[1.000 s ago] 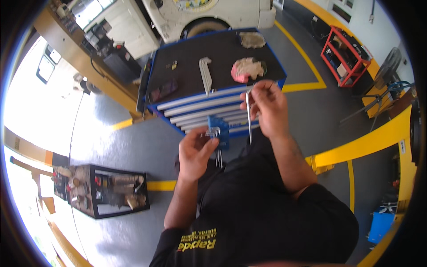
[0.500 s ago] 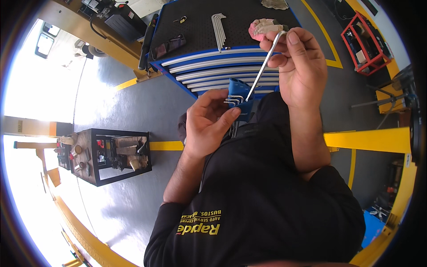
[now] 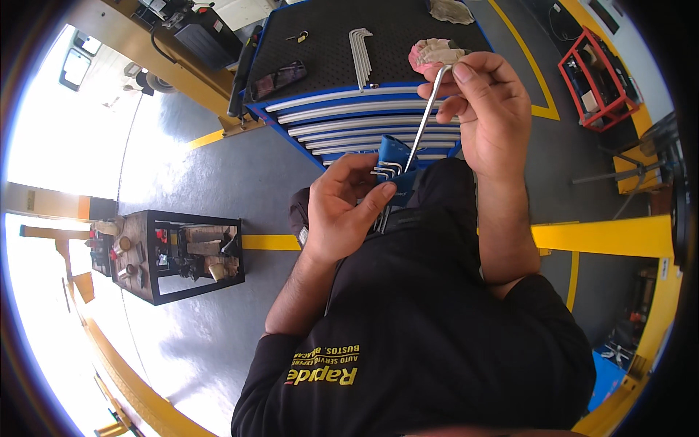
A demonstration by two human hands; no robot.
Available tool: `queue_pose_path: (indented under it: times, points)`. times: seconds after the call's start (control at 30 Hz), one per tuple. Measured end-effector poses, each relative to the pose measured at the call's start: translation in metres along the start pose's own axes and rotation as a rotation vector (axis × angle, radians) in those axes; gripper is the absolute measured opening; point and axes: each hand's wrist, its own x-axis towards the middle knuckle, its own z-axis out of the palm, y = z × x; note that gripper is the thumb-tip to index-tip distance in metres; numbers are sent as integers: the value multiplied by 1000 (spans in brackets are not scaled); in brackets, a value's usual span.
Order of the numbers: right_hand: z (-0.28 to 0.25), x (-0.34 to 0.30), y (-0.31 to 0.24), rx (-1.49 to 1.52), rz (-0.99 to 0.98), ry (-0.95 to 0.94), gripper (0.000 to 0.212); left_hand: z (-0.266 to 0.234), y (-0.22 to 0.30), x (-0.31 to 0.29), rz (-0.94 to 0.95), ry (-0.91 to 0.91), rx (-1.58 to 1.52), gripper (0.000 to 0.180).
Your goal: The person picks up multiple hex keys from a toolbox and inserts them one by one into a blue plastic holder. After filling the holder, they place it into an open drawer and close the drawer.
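Observation:
My left hand (image 3: 346, 211) is wrapped round a blue hex key holder (image 3: 394, 151) in front of my body. Several small L-shaped hex keys (image 3: 388, 170) sit in it, their bent ends pointing left. Between the thumb and fingers of my right hand (image 3: 488, 109) is the bent end of a long silver hex key (image 3: 424, 120). Its shaft slants down to the holder, and the lower end meets it there; how deep it goes in I cannot tell. More large hex keys (image 3: 360, 58) lie side by side on the black mat of the tool cabinet (image 3: 328, 36).
A pink and beige rag (image 3: 435, 55), a dark pouch (image 3: 279, 80) and a small padlock with a key (image 3: 301, 36) lie on the cabinet. A black-framed bench (image 3: 196, 297) stands at left, a red cart (image 3: 595, 80) at far right. Yellow lift arms (image 3: 604, 235) flank me.
My right hand has lowered slightly, bringing the long hex key down toward the holder. The left hand keeps its hold, and the whole view has shifted a little.

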Motion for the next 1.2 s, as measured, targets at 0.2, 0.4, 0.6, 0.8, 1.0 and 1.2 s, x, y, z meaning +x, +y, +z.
queue_pose_path:
  times: [0.2,0.4,0.6,0.8,1.0,1.2]
  points:
    - [7,-7,1,-309,-35,-59,18,4,8,-2,-6,25,-33,36]
    - [3,-20,1,-767,-258,-192,18,-1,6,-2,-24,68,1,33]
    - [-15,-8,20,13,-23,-451,14,-9,-2,1,-180,-57,-483,31]
    - [-12,-20,25,-211,-60,-533,15,-12,2,2,-201,-71,-482,29]
    - [-5,-22,3,-636,-14,-543,5,-6,6,0,-92,30,-219,32]
    - [4,-32,-7,-623,116,-508,8,-6,0,3,21,60,328,40]
